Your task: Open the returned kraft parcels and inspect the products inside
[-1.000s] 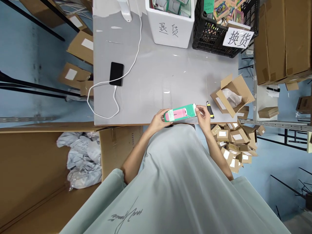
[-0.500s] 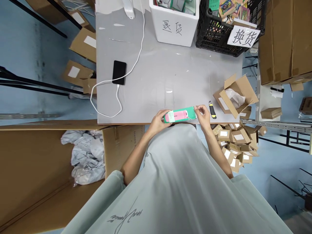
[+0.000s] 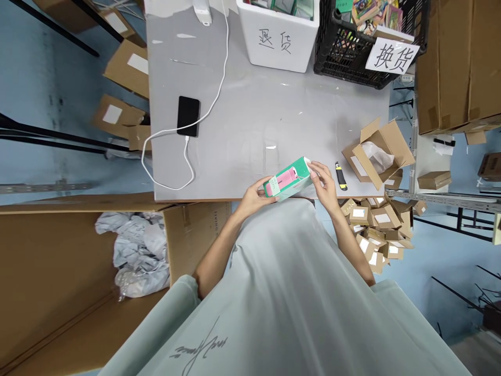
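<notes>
A small green and white box [image 3: 288, 177] with a pink item printed on it is held over the near edge of the grey table [image 3: 250, 125]. My left hand [image 3: 253, 198] grips its left end, thumb and fingers on opposite sides. At the other end, my right hand [image 3: 323, 183] has its fingers closed on the box's right end. The box is tilted, its right end farther from me, with two long faces showing. Just right of my right hand lies a yellow and black utility knife [image 3: 341, 176].
An opened cardboard box [image 3: 385, 143] with white plastic inside stands at the table's right. A phone [image 3: 188, 116] with a white cable lies left. At the back are a white bin [image 3: 279, 44] and a black crate [image 3: 348, 60]. A large carton [image 3: 50, 282] stands lower left.
The green box has turned, its right end swinging away from me, and rolled so a white side face shows. Both hands have stayed on it. The view has shifted slightly.
</notes>
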A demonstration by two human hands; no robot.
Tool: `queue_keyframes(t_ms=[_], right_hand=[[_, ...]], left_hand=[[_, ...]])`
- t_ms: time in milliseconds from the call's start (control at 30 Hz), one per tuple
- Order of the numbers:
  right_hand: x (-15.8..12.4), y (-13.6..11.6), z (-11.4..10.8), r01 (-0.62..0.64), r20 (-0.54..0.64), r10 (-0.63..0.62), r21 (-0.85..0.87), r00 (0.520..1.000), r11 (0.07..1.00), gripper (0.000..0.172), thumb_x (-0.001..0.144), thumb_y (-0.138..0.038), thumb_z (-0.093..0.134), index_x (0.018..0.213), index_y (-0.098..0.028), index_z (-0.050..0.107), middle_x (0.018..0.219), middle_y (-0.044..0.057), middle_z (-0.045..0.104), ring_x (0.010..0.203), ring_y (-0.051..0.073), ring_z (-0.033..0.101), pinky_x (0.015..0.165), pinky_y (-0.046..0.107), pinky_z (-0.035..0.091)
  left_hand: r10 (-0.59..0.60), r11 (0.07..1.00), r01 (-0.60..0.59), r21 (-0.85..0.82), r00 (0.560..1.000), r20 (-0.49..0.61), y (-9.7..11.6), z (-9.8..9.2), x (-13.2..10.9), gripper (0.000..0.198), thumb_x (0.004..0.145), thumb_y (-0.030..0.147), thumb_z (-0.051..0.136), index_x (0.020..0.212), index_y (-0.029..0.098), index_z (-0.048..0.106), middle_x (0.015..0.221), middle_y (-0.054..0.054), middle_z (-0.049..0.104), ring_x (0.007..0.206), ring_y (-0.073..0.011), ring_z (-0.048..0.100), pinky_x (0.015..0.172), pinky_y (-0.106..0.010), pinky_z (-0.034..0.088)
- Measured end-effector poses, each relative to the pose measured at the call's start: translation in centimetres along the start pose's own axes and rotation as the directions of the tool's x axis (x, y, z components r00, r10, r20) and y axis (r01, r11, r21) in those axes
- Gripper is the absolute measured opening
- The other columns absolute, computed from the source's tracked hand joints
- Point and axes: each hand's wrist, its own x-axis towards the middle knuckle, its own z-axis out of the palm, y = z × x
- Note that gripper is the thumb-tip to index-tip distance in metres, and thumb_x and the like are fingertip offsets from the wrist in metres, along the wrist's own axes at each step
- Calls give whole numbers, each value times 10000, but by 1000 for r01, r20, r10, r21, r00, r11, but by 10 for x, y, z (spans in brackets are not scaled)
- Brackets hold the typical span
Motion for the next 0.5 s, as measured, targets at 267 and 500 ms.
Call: queue_keyframes(t_ms=[267,500], right_hand=[[38,28,-14,-233,88,216,292,972,928,860,882,-996,737,1441,-344,767,1631,115,715,1578,339,621,1309,538,543],[53,30,12,-372,280,246,654,928,658,917,811,-1000,767,1487,-382,713,1522,48,798,1506,339,697,1222,564,645]], left_hand=[[-151,962,173,-209,981,117,14,-1,3,1027,685,558,1083,1587,213,736,1494,-159,814,1234,-369,839,1046,-467,714],[-93,764,408,-500,837,540,6,14,14,653,967,589,865,1401,104,810,1218,-219,894,1155,-392,881,1097,-527,711]])
